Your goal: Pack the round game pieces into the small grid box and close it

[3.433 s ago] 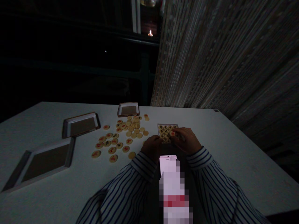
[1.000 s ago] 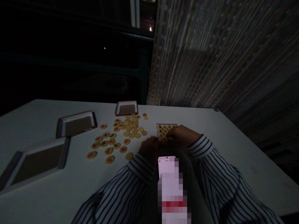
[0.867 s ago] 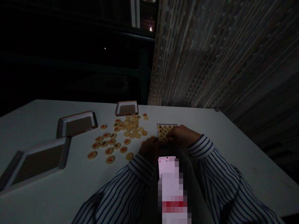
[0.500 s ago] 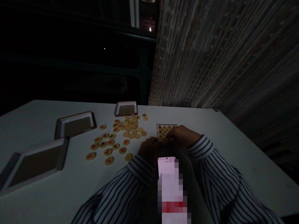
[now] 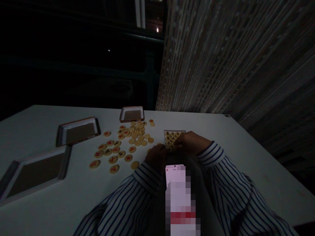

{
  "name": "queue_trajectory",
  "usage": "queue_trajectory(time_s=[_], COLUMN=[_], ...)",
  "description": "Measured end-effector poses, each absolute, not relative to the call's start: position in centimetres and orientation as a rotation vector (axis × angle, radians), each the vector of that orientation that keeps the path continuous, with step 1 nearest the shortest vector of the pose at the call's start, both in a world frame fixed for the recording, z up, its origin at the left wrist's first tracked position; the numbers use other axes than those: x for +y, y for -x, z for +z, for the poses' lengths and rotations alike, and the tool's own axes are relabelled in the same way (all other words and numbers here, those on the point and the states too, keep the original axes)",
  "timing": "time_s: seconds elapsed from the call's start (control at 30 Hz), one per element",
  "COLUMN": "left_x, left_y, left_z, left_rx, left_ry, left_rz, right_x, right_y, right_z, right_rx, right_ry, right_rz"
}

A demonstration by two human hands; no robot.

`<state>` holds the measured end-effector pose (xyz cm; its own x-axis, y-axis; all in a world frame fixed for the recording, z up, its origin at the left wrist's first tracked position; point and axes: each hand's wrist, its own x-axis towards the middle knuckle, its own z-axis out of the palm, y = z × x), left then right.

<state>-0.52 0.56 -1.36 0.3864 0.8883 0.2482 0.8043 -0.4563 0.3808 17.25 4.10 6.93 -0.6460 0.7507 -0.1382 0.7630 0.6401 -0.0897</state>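
Note:
A small square tray (image 5: 171, 133) filled with round wooden chess pieces sits on the white table (image 5: 246, 154) in front of me. My right hand (image 5: 192, 143) lies over the tray's near right part, fingers curled down onto the pieces. My left hand (image 5: 157, 156) is curled at the tray's near left corner. What either hand pinches is hidden in the dim light. Several loose pieces (image 5: 123, 144) with red or black marks lie scattered to the left. Both sleeves are striped.
Three empty trays stand on the table: a large tray (image 5: 14, 170) at the near left, a middle tray (image 5: 76, 131), and a small tray (image 5: 131, 114) at the back. A lit phone (image 5: 175, 172) hangs at my chest. A striped curtain (image 5: 221, 59) hangs behind.
My right hand held a red-marked piece above the tray 3.4 s ago; it now rests lower over the tray's pieces. The view has shifted slightly; the left hand stays put.

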Motion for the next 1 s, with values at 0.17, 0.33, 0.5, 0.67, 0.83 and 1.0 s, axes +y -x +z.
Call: queue_trajectory(time_s=[0.17,0.33,0.5,0.67,0.83,1.0], left_x=[0.49,0.53,0.54,0.57,0.73,0.70], left_y=[0.54,0.50,0.45,0.45,0.46,0.43], left_z=[-1.23,-1.21,-1.13,-1.03,-1.09,-1.00], left_rx=[1.510,1.505,1.519,1.521,1.516,1.527], left_ry=[-2.438,-2.447,-2.442,-2.446,-2.437,-2.429], left_rz=[0.654,0.640,0.619,0.574,0.562,0.576], right_x=[4.20,4.13,4.08,4.05,4.05,4.04], right_y=[-17.33,-17.36,-17.25,-17.19,-17.71,-17.76], right_z=[6.78,6.83,7.10,7.35,7.59,7.69], right_rx=[2.773,2.773,2.752,2.728,2.740,2.723], right_ry=[-1.234,-1.230,-1.229,-1.222,-1.261,-1.248], right_rz=[-0.209,-0.217,-0.242,-0.226,-0.246,-0.287])
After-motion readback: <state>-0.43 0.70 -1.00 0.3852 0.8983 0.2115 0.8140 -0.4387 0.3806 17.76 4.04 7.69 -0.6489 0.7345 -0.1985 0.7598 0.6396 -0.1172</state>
